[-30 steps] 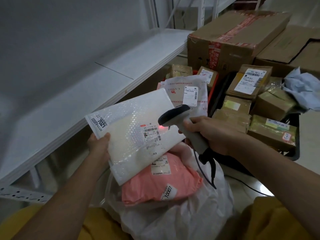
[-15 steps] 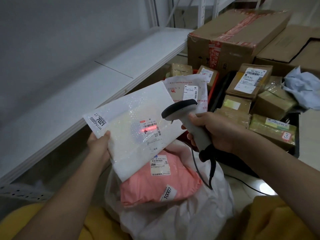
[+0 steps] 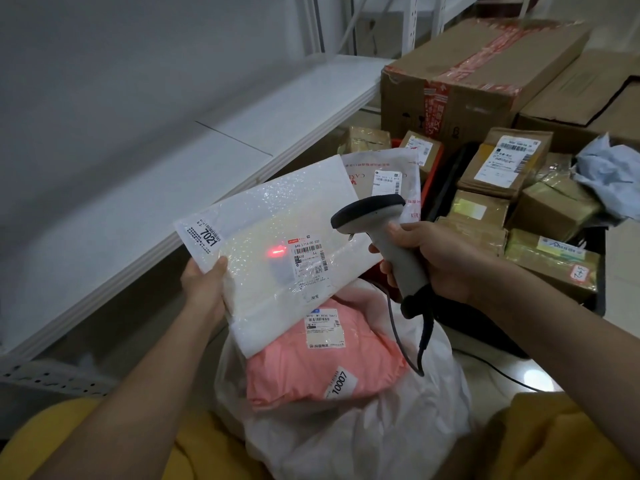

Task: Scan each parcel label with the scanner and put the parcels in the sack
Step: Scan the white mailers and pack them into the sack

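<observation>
Left hand: the left hand gripped the lower-left edge of the white bubble mailer, thumb on its face and the other fingers hidden behind it.
Right hand: the right hand was curled round the grey handle of the scanner, fingers wrapped tight.
White bubble mailer: held tilted in the air at the middle of the view, above the sack, its upper end at 12 o'clock from the left hand.
Shipping label: the shipping label sat on the mailer's face, toward its right half.
Red scan line: the red scan line glowed on the mailer just at 9 o'clock from the label, touching its left edge at most.
Corner sticker: a corner sticker reading 7021 lay at the mailer's upper-left corner.
Scanner: its dark head pointed toward the mailer, at 3 o'clock from the label; its cable hung down over the sack.
Sack: white plastic, open-mouthed, at 6 o'clock from the mailer, between the person's yellow-clad knees.
Pink parcel: the pink parcel lay in the sack's mouth, its upper edge tucked under the mailer, with a tag reading 10007.
Waiting parcels: brown taped parcels were heaped at 2 o'clock from the scanner, beside a white poly bag.
Cartons: a large cardboard carton stood behind the heap.
Shelf: a white shelf ran along the left side.
</observation>
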{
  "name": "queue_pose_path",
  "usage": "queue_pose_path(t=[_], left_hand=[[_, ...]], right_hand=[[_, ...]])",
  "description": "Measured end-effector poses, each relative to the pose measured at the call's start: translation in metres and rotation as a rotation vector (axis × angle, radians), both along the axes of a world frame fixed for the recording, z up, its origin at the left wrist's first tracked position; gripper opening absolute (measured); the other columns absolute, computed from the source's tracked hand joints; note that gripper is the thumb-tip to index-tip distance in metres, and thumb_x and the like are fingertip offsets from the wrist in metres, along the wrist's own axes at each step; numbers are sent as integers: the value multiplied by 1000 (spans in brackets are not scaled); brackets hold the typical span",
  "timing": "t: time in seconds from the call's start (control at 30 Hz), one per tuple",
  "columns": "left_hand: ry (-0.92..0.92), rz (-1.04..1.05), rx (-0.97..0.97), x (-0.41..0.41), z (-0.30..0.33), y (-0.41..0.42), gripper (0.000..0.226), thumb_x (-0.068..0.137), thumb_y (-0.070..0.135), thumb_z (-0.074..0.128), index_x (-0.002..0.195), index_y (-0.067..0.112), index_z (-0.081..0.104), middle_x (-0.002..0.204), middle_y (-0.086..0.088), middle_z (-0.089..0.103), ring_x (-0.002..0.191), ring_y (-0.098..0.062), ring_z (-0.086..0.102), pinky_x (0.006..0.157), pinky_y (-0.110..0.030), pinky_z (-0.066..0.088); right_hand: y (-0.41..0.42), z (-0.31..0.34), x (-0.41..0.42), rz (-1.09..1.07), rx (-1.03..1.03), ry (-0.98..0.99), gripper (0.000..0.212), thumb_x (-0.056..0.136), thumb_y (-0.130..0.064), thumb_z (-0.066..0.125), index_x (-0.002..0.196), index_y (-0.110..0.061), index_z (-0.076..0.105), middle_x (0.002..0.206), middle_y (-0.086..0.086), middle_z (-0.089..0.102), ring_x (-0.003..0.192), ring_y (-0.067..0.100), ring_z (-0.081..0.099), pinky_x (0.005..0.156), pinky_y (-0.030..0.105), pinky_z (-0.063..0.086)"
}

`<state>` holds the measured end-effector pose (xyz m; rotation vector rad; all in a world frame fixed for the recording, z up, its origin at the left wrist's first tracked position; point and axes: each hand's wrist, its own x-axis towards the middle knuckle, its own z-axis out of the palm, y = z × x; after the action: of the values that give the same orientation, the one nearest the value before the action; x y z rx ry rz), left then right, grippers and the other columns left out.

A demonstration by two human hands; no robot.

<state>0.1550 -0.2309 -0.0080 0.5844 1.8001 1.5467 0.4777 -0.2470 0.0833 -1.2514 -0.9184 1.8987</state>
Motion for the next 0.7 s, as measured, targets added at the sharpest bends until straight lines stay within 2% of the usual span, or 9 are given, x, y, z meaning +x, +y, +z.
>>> queue_pose_path(t=[0.07,0.13,0.2,0.3,0.43,0.5,0.6,0.7], left_hand=[[-10,-18,-24,-2,4,-2,30,93,3,59,121,13,59,114,-5,68,98,-20,67,90,-40,53],[-57,-71,-74,-7,11,-1,31,94,1,57,123,10,58,115,-8,67,98,-24,67,91,-44,53],[-83,-165,-177,-15,21,0,30,95,-2,54,123,7,56,114,-11,66,93,-26,66,85,-44,52],[13,-305,-430,-27,30,3,31,93,-3,56,124,2,57,118,-20,64,95,-31,62,86,-44,50],[183,-320,-615,-25,17,1,33,89,-7,61,122,-6,59,118,-22,63,100,-33,62,89,-42,49],[257,-290,-638,-23,9,2,34,88,-7,62,121,-5,61,120,-23,64,104,-35,63,93,-45,50],[233,-264,-616,-22,11,0,34,90,-9,57,124,-4,58,122,-22,62,103,-33,61,96,-46,49],[258,-244,-568,-35,22,-1,36,92,-9,53,128,-2,56,124,-21,60,107,-35,59,91,-45,48]], right_hand=[[2,-2,2,-27,16,7,19,103,-19,46,113,-8,57,97,9,60,66,16,55,62,30,48],[5,-5,7,-71,44,1,24,101,-21,51,119,-7,57,99,9,62,67,16,57,64,30,49],[11,-8,15,-142,56,-64,28,96,-25,58,118,-7,58,93,7,64,60,14,60,57,27,50],[20,-16,29,-244,-13,-166,25,91,-27,65,103,-7,58,80,6,60,55,15,55,52,27,46],[25,-26,42,-241,-127,-224,18,92,-24,60,86,-9,51,66,6,49,53,17,45,48,25,39],[24,-30,44,-269,-150,-295,18,93,-19,60,82,-9,50,66,8,48,54,19,45,48,27,37],[23,-35,47,-288,-98,-385,17,93,-9,60,80,-8,51,68,10,48,58,20,46,50,30,39],[23,-33,51,-250,68,-583,4,95,-9,57,95,-8,53,76,12,52,64,22,50,53,30,40]])
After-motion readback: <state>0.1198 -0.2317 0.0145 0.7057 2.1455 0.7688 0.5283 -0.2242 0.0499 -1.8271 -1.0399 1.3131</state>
